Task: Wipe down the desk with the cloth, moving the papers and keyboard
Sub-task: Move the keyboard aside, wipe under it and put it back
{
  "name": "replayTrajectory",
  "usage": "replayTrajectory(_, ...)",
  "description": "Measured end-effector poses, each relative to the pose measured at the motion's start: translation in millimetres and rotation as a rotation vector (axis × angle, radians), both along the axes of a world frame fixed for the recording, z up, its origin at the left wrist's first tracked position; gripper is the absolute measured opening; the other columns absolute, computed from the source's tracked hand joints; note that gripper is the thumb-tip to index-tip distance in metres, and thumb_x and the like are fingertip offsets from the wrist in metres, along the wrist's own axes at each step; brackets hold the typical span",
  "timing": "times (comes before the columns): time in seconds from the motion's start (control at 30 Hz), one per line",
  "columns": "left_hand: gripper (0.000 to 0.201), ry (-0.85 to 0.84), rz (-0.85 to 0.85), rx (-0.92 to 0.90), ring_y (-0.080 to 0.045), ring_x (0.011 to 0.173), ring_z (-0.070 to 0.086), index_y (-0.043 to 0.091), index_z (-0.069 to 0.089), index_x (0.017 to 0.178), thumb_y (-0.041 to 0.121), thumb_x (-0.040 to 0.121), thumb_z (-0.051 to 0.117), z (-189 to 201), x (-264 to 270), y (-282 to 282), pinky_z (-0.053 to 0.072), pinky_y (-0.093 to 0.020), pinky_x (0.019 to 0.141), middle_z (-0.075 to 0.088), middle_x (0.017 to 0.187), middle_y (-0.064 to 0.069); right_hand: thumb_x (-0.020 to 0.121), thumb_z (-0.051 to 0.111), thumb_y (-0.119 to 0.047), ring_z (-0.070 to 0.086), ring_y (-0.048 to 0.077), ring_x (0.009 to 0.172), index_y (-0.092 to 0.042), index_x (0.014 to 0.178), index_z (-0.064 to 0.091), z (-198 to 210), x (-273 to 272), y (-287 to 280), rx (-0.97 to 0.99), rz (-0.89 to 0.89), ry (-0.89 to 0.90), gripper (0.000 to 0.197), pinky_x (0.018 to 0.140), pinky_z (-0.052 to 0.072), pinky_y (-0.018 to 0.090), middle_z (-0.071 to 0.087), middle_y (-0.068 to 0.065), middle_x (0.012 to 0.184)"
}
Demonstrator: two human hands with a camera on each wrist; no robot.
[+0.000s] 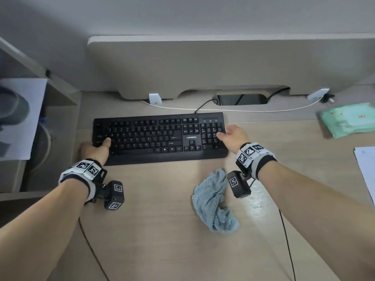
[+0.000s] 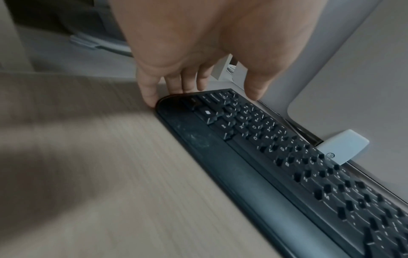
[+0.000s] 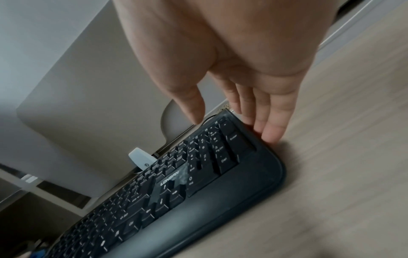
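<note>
As left hand (image 1: 95, 148), right hand (image 1: 235, 136) touch ends | keyboard (image 1: 158, 136) axis left-right | cable (image 1: 205, 104) rearward

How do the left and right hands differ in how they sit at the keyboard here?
The left hand is at the keyboard's left end, the right hand at its right end. The left thumb is over the letter keys, the right thumb over the number pad. The cloth lies close to the right wrist, farther from the left. Both hands have straight fingers down a side edge.

Your light is soft and dim; glare marks the desk (image 1: 258, 202) right of middle; wrist views smear.
</note>
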State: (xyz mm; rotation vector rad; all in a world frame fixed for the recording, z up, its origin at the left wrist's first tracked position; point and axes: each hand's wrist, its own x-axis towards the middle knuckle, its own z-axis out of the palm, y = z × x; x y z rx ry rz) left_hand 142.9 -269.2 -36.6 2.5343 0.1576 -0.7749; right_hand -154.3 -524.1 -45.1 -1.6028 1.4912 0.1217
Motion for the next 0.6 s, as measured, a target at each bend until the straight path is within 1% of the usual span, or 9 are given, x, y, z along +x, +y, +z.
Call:
replayTrajectory(0.07, 0.071, 0.028, 0.021, -0.011, -0.038, 0.117, 0.058, 0.006, 0.054, 0.127, 0.058, 0.081, 0.063, -0.6, 2.0, -2.3, 0.043, -0.045, 0.1, 0.059, 0.13, -0.019, 0.093, 0.06, -0.034, 0.054, 0.027, 0.123, -0.005, 0.131, 0.052, 0.7, 1.6, -0.6, 0.003, -0.027, -0.015, 0.049, 0.094, 0.038, 0.029, 0.058, 0.006, 0.121)
replayTrajectory(0.13, 0.081, 0.06, 0.035, 0.002, -0.038, 0.114, 0.059, 0.007, 0.056, 0.126, 0.068, 0.073, 0.061, 2.2, 0.5, -6.2, 0.045, -0.046, 0.101, 0.06, 0.128, -0.018, 0.093, 0.059, -0.037, 0.053, 0.03, 0.126, -0.004, 0.131, 0.054, 2.4, -1.5, -2.7, 0.002, -0.062, -0.028, 0.05, 0.096, 0.039, 0.031, 0.059, 0.011, 0.126)
replayTrajectory(0.17, 0.084, 0.058, 0.031, 0.006, -0.039, 0.112, 0.06, 0.007, 0.058, 0.123, 0.072, 0.069, 0.059, 0.1, 1.7, -7.8, 0.046, -0.046, 0.1, 0.062, 0.125, -0.018, 0.093, 0.059, -0.038, 0.054, 0.031, 0.124, -0.004, 0.129, 0.056, 5.1, -3.9, -4.1, -0.001, -0.077, -0.037, 0.049, 0.097, 0.04, 0.032, 0.059, 0.013, 0.128)
replayTrajectory(0.23, 0.087, 0.054, -0.004, 0.02, -0.039, 0.105, 0.062, 0.006, 0.063, 0.113, 0.077, 0.063, 0.054, 4.2, -6.6, -19.0, 0.047, -0.048, 0.099, 0.065, 0.118, -0.018, 0.092, 0.059, -0.04, 0.062, 0.03, 0.109, -0.011, 0.11, 0.066, 10.6, -17.2, -12.4, -0.023, -0.119, -0.071, 0.035, 0.084, 0.042, 0.028, 0.066, 0.01, 0.111)
replayTrajectory(0.27, 0.087, 0.065, -0.014, 0.01, -0.04, 0.105, 0.061, 0.004, 0.063, 0.113, 0.076, 0.065, 0.053, 10.1, -15.2, -27.3, 0.047, -0.046, 0.099, 0.065, 0.118, -0.02, 0.091, 0.059, -0.042, 0.063, 0.028, 0.1, -0.013, 0.101, 0.067, 13.2, -25.9, -18.9, -0.033, -0.138, -0.079, 0.031, 0.079, 0.041, 0.027, 0.068, 0.008, 0.103)
replayTrajectory(0.3, 0.085, 0.079, -0.031, 0.0, -0.04, 0.109, 0.059, 0.001, 0.06, 0.117, 0.073, 0.073, 0.054, 15.6, -24.0, -35.1, 0.045, -0.044, 0.1, 0.063, 0.122, -0.022, 0.091, 0.06, -0.044, 0.063, 0.027, 0.094, -0.014, 0.095, 0.066, 15.8, -34.7, -25.8, -0.043, -0.157, -0.076, 0.031, 0.077, 0.039, 0.026, 0.067, 0.007, 0.098)
replayTrajectory(0.37, 0.078, 0.1, -0.058, -0.012, -0.041, 0.117, 0.055, -0.005, 0.055, 0.125, 0.062, 0.086, 0.054, 19.6, -43.3, -52.9, 0.04, -0.04, 0.1, 0.057, 0.13, -0.026, 0.09, 0.06, -0.047, 0.061, 0.028, 0.09, -0.01, 0.09, 0.064, 20.8, -56.8, -42.9, -0.078, -0.198, -0.06, 0.037, 0.077, 0.038, 0.027, 0.066, 0.008, 0.094)
replayTrajectory(0.47, 0.073, 0.118, -0.092, -0.056, -0.041, 0.12, 0.054, -0.008, 0.053, 0.126, 0.055, 0.089, 0.058, 26.2, -89.0, -88.7, 0.038, -0.038, 0.102, 0.057, 0.131, -0.026, 0.089, 0.06, -0.049, 0.062, 0.03, 0.091, -0.004, 0.095, 0.066, 29.2, -101.8, -75.6, -0.135, -0.271, -0.049, 0.045, 0.076, 0.039, 0.028, 0.066, 0.01, 0.092)
replayTrajectory(0.6, 0.08, 0.142, -0.131, -0.12, -0.038, 0.12, 0.055, -0.004, 0.047, 0.133, 0.058, 0.084, 0.062, 23.0, -157.6, -143.1, 0.038, -0.039, 0.104, 0.057, 0.132, -0.022, 0.089, 0.06, -0.048, 0.058, 0.026, 0.087, -0.006, 0.104, 0.062, 38.5, -176.4, -121.2, -0.179, -0.36, -0.022, 0.045, 0.076, 0.037, 0.027, 0.066, 0.011, 0.102)
